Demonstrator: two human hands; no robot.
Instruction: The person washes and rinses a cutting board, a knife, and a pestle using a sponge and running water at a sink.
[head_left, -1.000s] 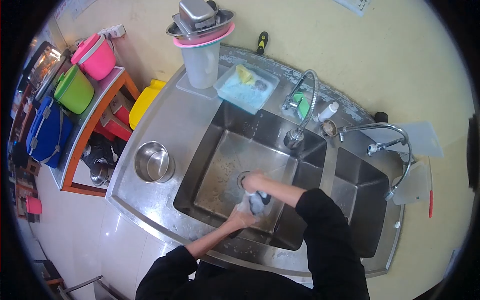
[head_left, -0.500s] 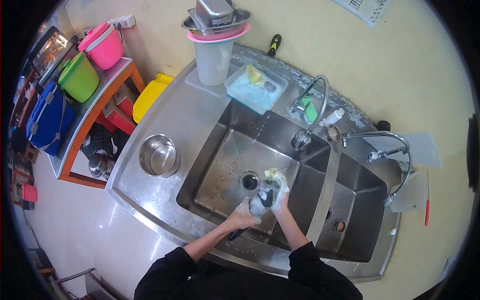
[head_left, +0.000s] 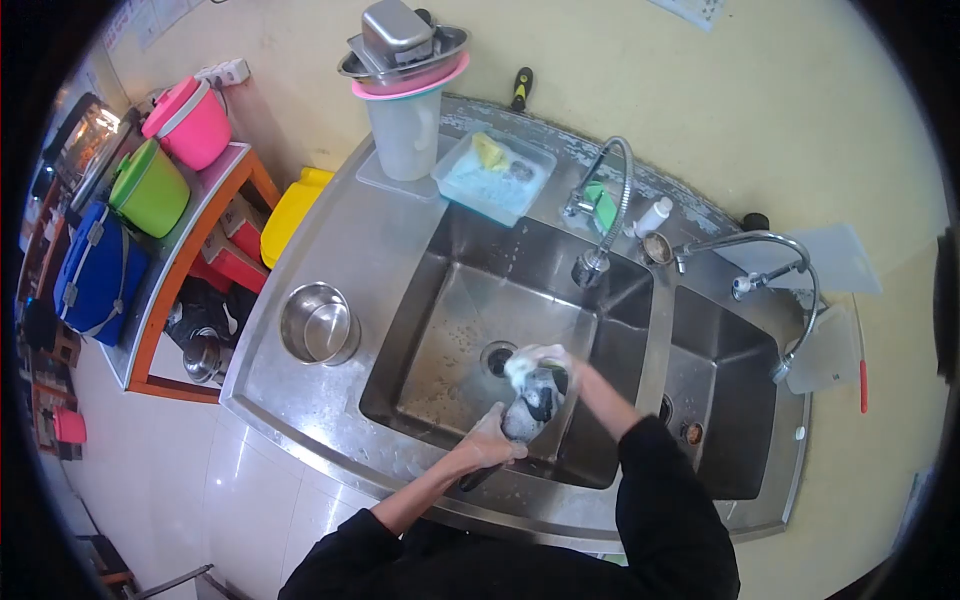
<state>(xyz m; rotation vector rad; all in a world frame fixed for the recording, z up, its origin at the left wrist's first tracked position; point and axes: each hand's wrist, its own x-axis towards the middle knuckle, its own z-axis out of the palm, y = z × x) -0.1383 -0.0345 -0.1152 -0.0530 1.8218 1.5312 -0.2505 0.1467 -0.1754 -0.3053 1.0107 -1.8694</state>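
Over the near side of the large sink basin, a foamy object with dark parts hangs between my hands; its exact kind is hard to make out. My left hand is closed around its lower end, where a dark handle sticks out toward the sink's front edge. My right hand wraps the upper end, pressing a foamy pale sponge on it. The drain lies just left of my right hand.
A steel pot stands on the left counter. Behind the basin are a tub of suds, a tall pitcher under stacked pans, and a spring faucet. A smaller basin with another faucet is on the right.
My right hand has moved from beside the drain onto the foamy object's upper end with the sponge. My left hand keeps its hold. The view has shifted slightly.
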